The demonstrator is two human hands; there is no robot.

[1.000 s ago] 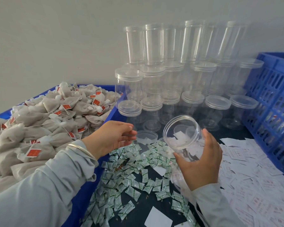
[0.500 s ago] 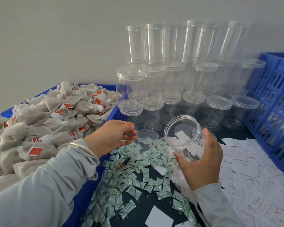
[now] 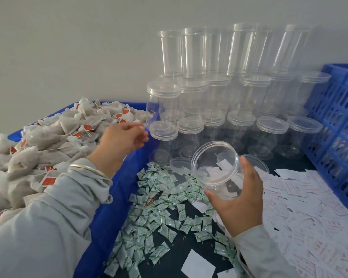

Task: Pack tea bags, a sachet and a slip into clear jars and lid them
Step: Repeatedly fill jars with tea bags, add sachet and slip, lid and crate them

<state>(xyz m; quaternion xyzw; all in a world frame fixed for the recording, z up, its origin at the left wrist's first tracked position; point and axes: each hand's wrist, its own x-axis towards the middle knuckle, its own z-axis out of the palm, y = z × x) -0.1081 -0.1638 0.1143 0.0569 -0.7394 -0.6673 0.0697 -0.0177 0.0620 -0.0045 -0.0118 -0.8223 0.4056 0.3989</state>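
Single head-worn wide-angle view, looking forward and down over both forearms. Close range: tabletop (image 3: 175,257) fills lower frame, tea bag bin (image 3: 100,221) at left, blue crate (image 3: 338,121) at right edge, stacked clear jars (image 3: 219,93) ahead against plain wall. Straight lines bow near frame edges.

A dark bench (image 3: 175,255) carries everything. Green-and-white sachets (image 3: 165,215) lie scattered just left of the right hand (image 3: 239,205), printed paper slips (image 3: 309,221) spread to its right, and lidded clear jars (image 3: 209,125) stand stacked beyond it. A blue crate (image 3: 338,125) stands further right; a blue tray (image 3: 107,217) heaped with tea bags (image 3: 48,141) sits under the left hand (image 3: 123,139).
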